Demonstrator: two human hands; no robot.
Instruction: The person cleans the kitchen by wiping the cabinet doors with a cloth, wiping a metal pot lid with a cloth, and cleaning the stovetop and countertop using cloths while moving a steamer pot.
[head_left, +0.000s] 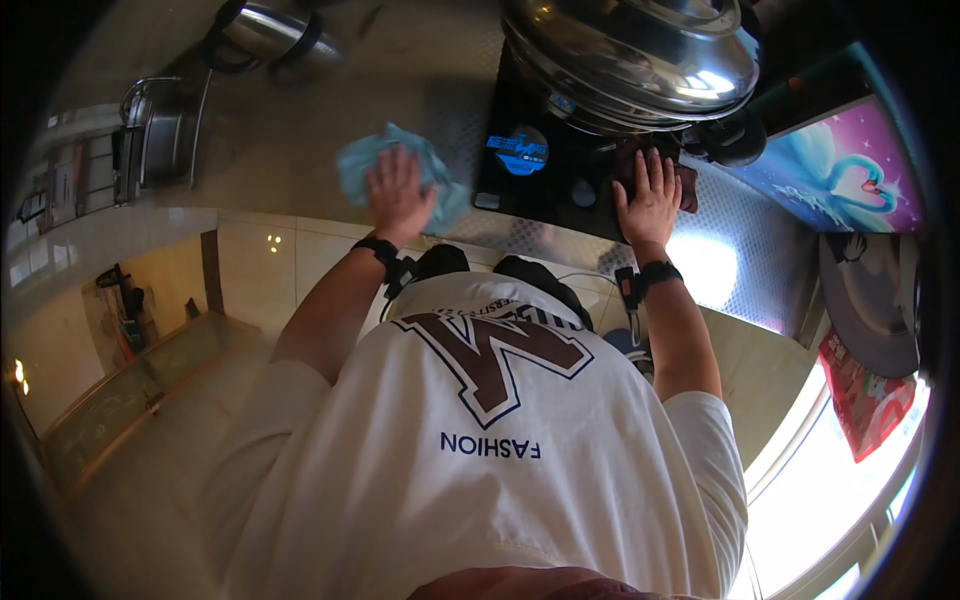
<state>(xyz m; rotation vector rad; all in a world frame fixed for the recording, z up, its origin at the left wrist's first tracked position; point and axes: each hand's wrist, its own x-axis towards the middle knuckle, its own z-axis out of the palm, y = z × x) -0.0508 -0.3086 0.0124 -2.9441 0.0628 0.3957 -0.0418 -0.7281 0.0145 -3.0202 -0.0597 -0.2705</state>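
Observation:
My left hand [402, 198] lies flat on a crumpled light-blue cloth [362, 160], pressing it against the metal countertop with the fingers stretched out. The hand and cloth are slightly blurred. My right hand [652, 203] rests flat, fingers spread, at the right front corner of a black cooktop [565, 190]. Beneath its fingers is a dark, brownish cloth [688, 188], mostly hidden by the hand. Just behind that hand, a large steel pot with a domed lid [640, 60] stands on the cooktop.
A steel pot with a black handle [262, 30] stands at the back left. A sink [170, 130] is set into the counter at far left. A swan-printed panel [850, 175] stands at right, near a hanging grey pan [870, 310] and red bag [865, 400].

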